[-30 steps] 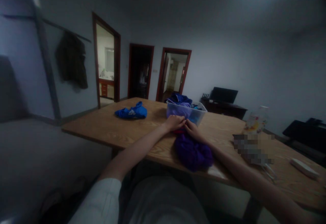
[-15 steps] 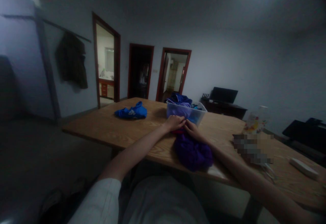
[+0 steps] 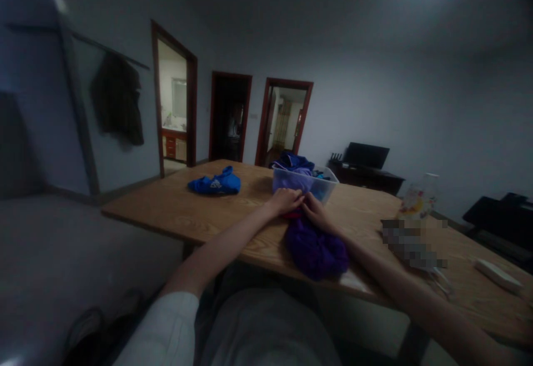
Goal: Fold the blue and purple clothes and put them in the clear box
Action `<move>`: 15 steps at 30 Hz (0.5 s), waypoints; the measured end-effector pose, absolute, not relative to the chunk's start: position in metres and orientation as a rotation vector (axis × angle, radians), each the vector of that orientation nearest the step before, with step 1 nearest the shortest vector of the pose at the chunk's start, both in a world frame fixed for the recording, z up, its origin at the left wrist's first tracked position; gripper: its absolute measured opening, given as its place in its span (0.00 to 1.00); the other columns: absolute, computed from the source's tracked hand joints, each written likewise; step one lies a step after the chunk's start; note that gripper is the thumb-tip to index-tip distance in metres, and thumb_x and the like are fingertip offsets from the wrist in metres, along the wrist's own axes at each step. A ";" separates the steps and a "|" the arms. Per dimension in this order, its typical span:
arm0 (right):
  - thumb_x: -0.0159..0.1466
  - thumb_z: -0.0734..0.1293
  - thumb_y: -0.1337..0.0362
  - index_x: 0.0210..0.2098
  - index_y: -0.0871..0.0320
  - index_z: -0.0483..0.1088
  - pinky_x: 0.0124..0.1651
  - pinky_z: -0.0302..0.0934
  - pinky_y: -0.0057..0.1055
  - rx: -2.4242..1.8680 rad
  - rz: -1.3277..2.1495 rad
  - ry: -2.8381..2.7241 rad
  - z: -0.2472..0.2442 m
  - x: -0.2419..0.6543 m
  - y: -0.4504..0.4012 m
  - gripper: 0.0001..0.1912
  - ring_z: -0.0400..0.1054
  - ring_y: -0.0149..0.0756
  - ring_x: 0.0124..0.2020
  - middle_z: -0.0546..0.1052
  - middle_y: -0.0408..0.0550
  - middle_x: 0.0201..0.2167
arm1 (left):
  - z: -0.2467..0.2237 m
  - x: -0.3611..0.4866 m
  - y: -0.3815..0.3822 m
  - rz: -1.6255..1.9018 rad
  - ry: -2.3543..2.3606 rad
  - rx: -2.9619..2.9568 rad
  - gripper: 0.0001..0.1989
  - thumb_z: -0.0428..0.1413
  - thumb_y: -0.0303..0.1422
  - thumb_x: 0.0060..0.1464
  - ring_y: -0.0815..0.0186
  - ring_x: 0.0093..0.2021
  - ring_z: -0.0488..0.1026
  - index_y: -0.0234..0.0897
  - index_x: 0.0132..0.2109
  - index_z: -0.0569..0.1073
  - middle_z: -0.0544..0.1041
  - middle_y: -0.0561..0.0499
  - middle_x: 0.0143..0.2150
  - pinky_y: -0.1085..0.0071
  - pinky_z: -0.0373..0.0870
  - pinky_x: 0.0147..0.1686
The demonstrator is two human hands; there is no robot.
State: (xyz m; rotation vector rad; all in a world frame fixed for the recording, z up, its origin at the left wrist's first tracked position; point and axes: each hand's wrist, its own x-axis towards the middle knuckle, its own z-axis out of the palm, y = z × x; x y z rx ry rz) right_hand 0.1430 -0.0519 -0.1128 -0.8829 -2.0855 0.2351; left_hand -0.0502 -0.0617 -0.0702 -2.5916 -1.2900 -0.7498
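A bunched purple cloth [image 3: 317,250] with a red part at its far end lies at the near edge of the wooden table [image 3: 245,227]. My left hand [image 3: 286,201] is closed on the red end. My right hand [image 3: 315,210] grips the same cloth just beside it, the fingertips of both hands nearly touching. Right behind them stands a clear plastic bin [image 3: 328,180], heaped with blue and lilac clothes [image 3: 293,163]. A bright blue folded garment [image 3: 216,183] with white lettering lies to the left. The fingers are partly hidden and the picture is dim.
On the right of the table stand a clear jug [image 3: 418,196], a blurred-out item [image 3: 412,244] with a cord, and a white oblong object [image 3: 497,275]. A monitor [image 3: 366,155] sits on a dark cabinet beyond. A dark jacket [image 3: 117,99] hangs at left.
Both hands stay at the red end of the purple cloth; the right hand's fingers have shifted very slightly. The lighting on the floor and walls differs a little.
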 end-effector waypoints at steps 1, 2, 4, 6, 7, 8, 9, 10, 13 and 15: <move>0.69 0.59 0.55 0.43 0.54 0.65 0.45 0.66 0.40 -0.890 0.211 -2.073 -0.112 0.143 -0.053 0.10 0.69 0.43 0.38 0.75 0.50 0.39 | -0.070 -0.050 -0.062 -0.750 -1.292 -2.590 0.23 0.42 0.46 0.71 0.54 0.46 0.80 0.37 0.51 0.76 0.81 0.40 0.45 0.62 0.74 0.47; 0.69 0.60 0.56 0.42 0.54 0.64 0.43 0.66 0.40 -0.899 0.189 -2.061 -0.110 0.142 -0.054 0.09 0.69 0.43 0.37 0.74 0.49 0.38 | -0.071 -0.049 -0.061 -0.744 -1.294 -2.592 0.24 0.41 0.46 0.71 0.54 0.46 0.80 0.37 0.50 0.76 0.81 0.40 0.45 0.61 0.74 0.47; 0.68 0.60 0.59 0.42 0.53 0.63 0.43 0.65 0.40 -0.904 0.144 -2.043 -0.108 0.141 -0.056 0.06 0.68 0.43 0.37 0.73 0.49 0.37 | -0.072 -0.048 -0.061 -0.715 -1.300 -2.609 0.25 0.39 0.47 0.72 0.54 0.46 0.80 0.37 0.50 0.76 0.81 0.40 0.46 0.61 0.74 0.48; 0.66 0.59 0.62 0.42 0.53 0.63 0.44 0.65 0.41 -0.899 0.070 -2.003 -0.104 0.140 -0.058 0.05 0.67 0.44 0.39 0.72 0.49 0.38 | -0.073 -0.048 -0.059 -0.662 -1.299 -2.630 0.26 0.38 0.47 0.72 0.54 0.47 0.80 0.37 0.50 0.76 0.81 0.39 0.46 0.61 0.74 0.48; 0.66 0.59 0.64 0.43 0.53 0.62 0.45 0.65 0.41 -0.894 0.037 -1.983 -0.102 0.140 -0.060 0.06 0.67 0.44 0.40 0.72 0.49 0.38 | -0.073 -0.048 -0.058 -0.621 -1.284 -2.643 0.26 0.38 0.47 0.72 0.54 0.47 0.80 0.38 0.51 0.76 0.81 0.39 0.47 0.61 0.74 0.49; 0.65 0.59 0.65 0.42 0.54 0.62 0.45 0.65 0.41 -0.888 0.015 -1.970 -0.100 0.139 -0.062 0.06 0.67 0.44 0.40 0.71 0.49 0.38 | -0.074 -0.049 -0.056 -0.575 -1.259 -2.656 0.25 0.38 0.46 0.72 0.54 0.47 0.80 0.38 0.52 0.76 0.81 0.39 0.48 0.60 0.74 0.49; 0.64 0.59 0.67 0.42 0.54 0.62 0.45 0.64 0.41 -0.885 0.003 -1.962 -0.098 0.139 -0.064 0.07 0.67 0.44 0.40 0.71 0.49 0.38 | -0.075 -0.050 -0.055 -0.530 -1.233 -2.669 0.24 0.38 0.44 0.72 0.54 0.47 0.80 0.39 0.54 0.75 0.80 0.39 0.49 0.60 0.74 0.48; 0.62 0.59 0.68 0.41 0.53 0.62 0.45 0.64 0.40 -0.883 -0.002 -1.961 -0.095 0.138 -0.066 0.07 0.66 0.43 0.39 0.71 0.49 0.37 | -0.076 -0.050 -0.053 -0.488 -1.211 -2.681 0.22 0.39 0.42 0.72 0.54 0.47 0.80 0.40 0.56 0.74 0.80 0.40 0.49 0.60 0.74 0.48; 0.59 0.58 0.71 0.36 0.53 0.63 0.44 0.63 0.39 -0.856 -0.003 -1.958 -0.080 0.131 -0.080 0.09 0.66 0.43 0.38 0.70 0.48 0.34 | -0.081 -0.049 -0.052 -0.419 -1.183 -2.727 0.19 0.43 0.39 0.71 0.52 0.47 0.80 0.41 0.60 0.71 0.80 0.39 0.50 0.60 0.75 0.46; 0.59 0.57 0.71 0.32 0.53 0.63 0.44 0.64 0.39 -0.782 0.040 -1.972 -0.067 0.119 -0.099 0.07 0.66 0.43 0.38 0.70 0.49 0.34 | -0.086 -0.046 -0.054 -0.406 -1.205 -2.777 0.19 0.45 0.38 0.70 0.52 0.47 0.80 0.40 0.60 0.72 0.80 0.39 0.51 0.61 0.75 0.46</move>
